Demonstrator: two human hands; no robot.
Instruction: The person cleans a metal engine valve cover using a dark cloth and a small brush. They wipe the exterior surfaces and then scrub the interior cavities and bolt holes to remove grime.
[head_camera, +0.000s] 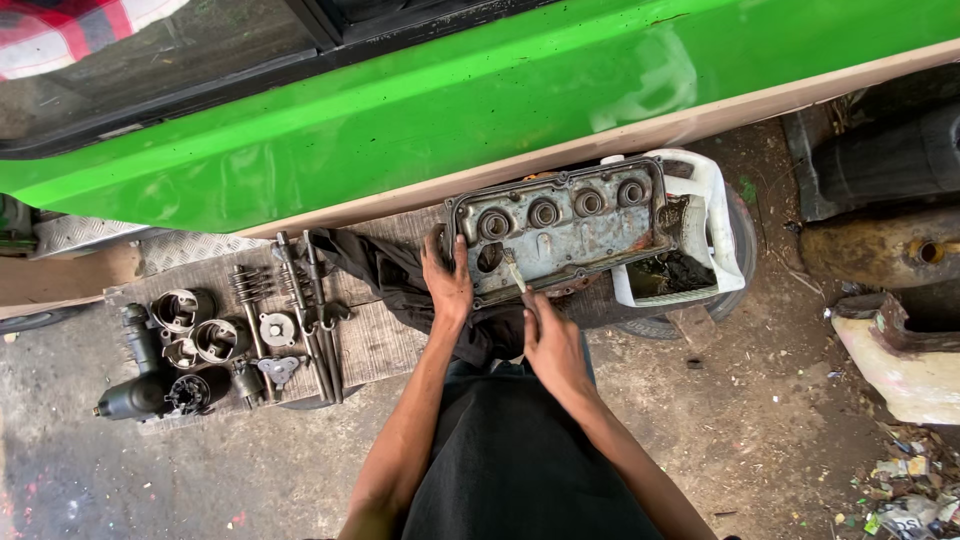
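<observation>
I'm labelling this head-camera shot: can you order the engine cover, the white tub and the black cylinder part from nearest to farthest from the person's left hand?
1. Engine cover: the left hand grips its near corner.
2. White tub: past the cover, on the right.
3. Black cylinder part: far left, at the board's end.

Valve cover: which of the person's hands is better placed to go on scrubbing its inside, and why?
Right. The right hand holds a small brush with its tip on the valve cover, whereas the left hand grips the cover's left end, steadying it.
</observation>
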